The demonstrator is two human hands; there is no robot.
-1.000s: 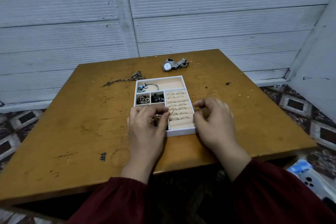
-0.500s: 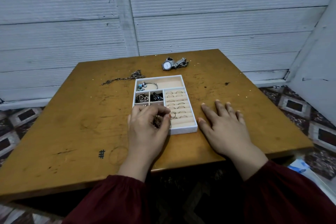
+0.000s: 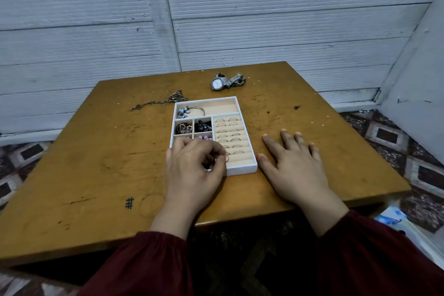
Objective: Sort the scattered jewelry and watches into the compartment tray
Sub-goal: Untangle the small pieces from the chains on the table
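A white compartment tray (image 3: 242, 170) sits mid-table. Its right side holds rows of rings (image 3: 227, 131); a bracelet (image 3: 192, 111) lies in the top compartment, and dark beaded pieces (image 3: 203, 125) fill small ones. My left hand (image 3: 194, 170) hovers over the tray's near-left corner, fingers curled round a small cluster of jewelry (image 3: 210, 160), with a thin ring at its fingertips. My right hand (image 3: 295, 163) lies flat on the table just right of the tray. A silver watch (image 3: 227, 81) and a chain necklace (image 3: 159, 101) lie on the table behind the tray.
The wooden table (image 3: 96, 163) stands against a white slatted wall (image 3: 240, 19). A patterned tile floor shows at both sides. Something blue and white (image 3: 391, 220) lies on the floor at the near right.
My right hand has moved off the tray's right edge and now lies flat on the table. My left hand has stayed over the tray's near-left corner with the jewelry.
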